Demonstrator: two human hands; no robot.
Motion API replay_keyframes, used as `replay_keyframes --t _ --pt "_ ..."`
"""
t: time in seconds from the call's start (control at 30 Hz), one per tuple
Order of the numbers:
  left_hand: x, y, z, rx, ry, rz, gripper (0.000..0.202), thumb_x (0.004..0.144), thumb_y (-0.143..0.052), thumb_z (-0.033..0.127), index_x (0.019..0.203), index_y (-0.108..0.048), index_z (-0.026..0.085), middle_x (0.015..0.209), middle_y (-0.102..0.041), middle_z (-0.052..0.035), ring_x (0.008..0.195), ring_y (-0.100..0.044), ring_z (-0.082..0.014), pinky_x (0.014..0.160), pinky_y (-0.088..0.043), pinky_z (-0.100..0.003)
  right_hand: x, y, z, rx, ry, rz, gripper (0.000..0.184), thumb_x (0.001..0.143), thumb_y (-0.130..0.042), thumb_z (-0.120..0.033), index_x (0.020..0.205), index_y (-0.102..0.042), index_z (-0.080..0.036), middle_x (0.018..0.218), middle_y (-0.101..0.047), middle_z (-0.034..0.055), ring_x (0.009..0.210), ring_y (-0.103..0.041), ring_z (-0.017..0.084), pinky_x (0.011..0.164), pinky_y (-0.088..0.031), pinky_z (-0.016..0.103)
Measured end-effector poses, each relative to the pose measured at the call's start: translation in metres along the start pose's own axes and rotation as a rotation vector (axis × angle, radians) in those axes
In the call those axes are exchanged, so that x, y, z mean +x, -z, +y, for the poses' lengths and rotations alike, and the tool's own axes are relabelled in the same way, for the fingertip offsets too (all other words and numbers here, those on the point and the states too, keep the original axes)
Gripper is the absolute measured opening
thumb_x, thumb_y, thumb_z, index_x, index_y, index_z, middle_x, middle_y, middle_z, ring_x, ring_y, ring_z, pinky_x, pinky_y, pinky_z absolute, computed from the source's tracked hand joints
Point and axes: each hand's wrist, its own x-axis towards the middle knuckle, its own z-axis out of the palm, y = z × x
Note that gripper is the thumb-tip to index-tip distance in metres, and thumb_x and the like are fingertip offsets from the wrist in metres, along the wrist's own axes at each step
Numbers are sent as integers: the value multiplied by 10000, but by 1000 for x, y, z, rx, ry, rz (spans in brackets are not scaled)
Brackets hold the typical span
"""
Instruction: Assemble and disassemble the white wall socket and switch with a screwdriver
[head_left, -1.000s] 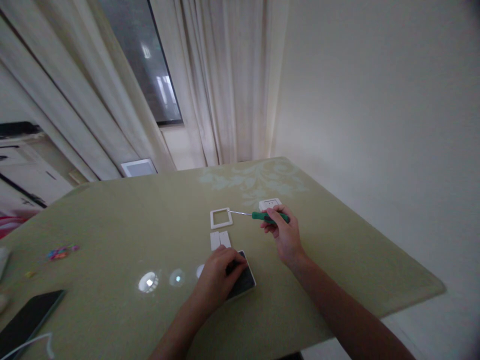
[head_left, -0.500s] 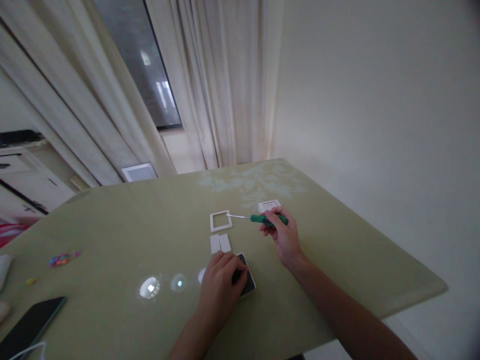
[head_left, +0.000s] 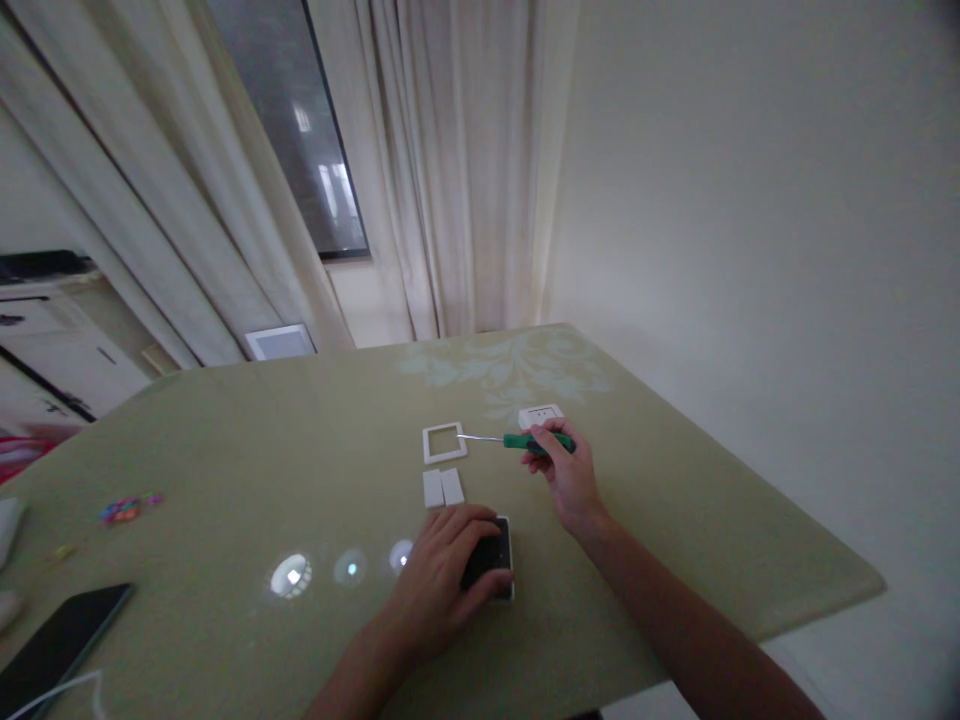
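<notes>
My right hand [head_left: 564,468] is closed round the green handle of a screwdriver [head_left: 519,441], its metal shaft pointing left over a white square frame [head_left: 444,443]. With thumb and fingers at opposite edges, my left hand [head_left: 457,562] grips a white-edged switch body [head_left: 491,555] with a dark inside, resting on the table. Part of it is hidden under the fingers. Two white rocker plates [head_left: 442,488] lie side by side just beyond that hand. A white wall socket [head_left: 538,415] sits behind my right hand, partly covered by it.
The table [head_left: 315,430] has a pale green cover with ceiling light reflections. At the left lie a phone [head_left: 64,645], a white cable [head_left: 75,682] and small colourful items [head_left: 127,510]. Curtains [head_left: 450,170] and a wall [head_left: 735,220] border the far and right sides.
My left hand has turned and spread from bunched fingers to a grip across the switch body, which now sits straighter. My right hand holds the screwdriver almost where it was.
</notes>
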Motion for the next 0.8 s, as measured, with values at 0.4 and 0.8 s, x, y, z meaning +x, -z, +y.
replay_keyframes --t 0.4,0.8 --pt "-16 18 -17 -265 167 -52 880 748 -914 236 1520 -496 294 1516 -584 -108 1446 -508 -367 1265 -423 -553 -12 -23 -31 -255 553 -170 270 971 -749 -454 916 -592 -241 706 -697 -35 437 -568 88 424 -434 198" --pt "-16 19 -24 -234 150 60 689 753 -916 282 1358 -587 274 1371 -638 -86 1318 -567 -358 1168 -489 -523 -6 -104 -51 -510 791 -737 202 984 -642 -312 812 -571 -233 677 -547 -64 550 -458 83 569 -394 219"
